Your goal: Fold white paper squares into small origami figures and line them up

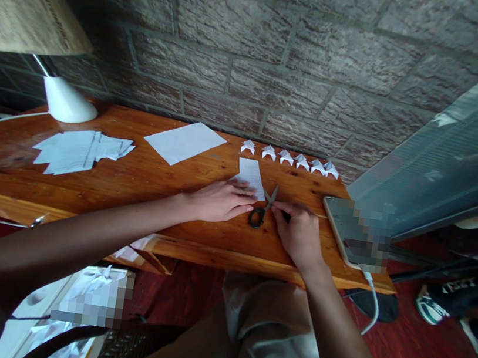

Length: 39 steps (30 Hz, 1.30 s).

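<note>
My left hand (227, 202) lies flat on the table with its fingers stretched out, a ring on one of them. Its fingertips rest on a small piece of white paper (252, 172). Just right of it are scissors (255, 217) with black handles, their blades pointing away from me and slightly apart. My right hand (300, 232) is closed, its fingertips pinched at the scissors near the pivot. Beyond the paper stands a row of several small folded paper pieces (286, 157). A larger white sheet (185, 143) lies to the left.
A pile of cut papers (72, 149) lies on the left of the wooden table (166, 192), by a lamp (69, 102). A phone (351, 230) with a white cable lies at the right. A brick wall (256, 57) closes the back. Another person's shoe (432, 307) shows at right.
</note>
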Motion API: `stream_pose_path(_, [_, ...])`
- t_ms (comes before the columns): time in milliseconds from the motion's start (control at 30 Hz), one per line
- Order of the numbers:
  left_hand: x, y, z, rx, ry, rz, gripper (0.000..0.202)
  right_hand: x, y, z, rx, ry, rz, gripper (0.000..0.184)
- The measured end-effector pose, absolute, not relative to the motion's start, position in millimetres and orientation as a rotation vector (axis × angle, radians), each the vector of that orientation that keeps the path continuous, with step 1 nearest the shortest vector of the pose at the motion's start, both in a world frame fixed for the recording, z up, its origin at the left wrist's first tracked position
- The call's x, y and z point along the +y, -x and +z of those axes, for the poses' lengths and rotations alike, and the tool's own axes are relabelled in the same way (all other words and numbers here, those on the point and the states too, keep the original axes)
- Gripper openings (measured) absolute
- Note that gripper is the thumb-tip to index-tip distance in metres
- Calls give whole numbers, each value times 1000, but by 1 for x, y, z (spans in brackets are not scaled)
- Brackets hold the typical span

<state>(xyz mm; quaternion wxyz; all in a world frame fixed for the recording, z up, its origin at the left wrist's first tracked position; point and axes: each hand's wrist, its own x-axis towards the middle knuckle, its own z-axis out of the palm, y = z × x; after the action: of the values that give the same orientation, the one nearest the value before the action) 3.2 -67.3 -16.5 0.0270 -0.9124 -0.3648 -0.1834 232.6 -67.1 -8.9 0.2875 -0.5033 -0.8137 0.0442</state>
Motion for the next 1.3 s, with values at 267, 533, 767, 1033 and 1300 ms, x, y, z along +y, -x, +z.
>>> stream_pose_path(267, [-66, 18, -5, -1315, 2827, -840, 34, -93, -231, -8, -2264, 1180, 241, 19])
stream_pose_path(533, [-59, 13, -20, -1345, 2864, -428, 58, -100, -219, -8, -2252, 1249, 207, 19])
stream_pose_path(767, [-57, 14, -21, -1401, 2892, -167, 63, -103, -203, -2, -2249, 1408, 118, 20])
stream_pose_path(1033, [-55, 14, -23, -1373, 2885, -159, 63, -104, -204, -3, -2243, 1421, 91, 21])
stream_pose_path(1300, [-56, 13, -22, -1378, 2876, -173, 62, -107, -206, -2, -2226, 1443, 72, 21])
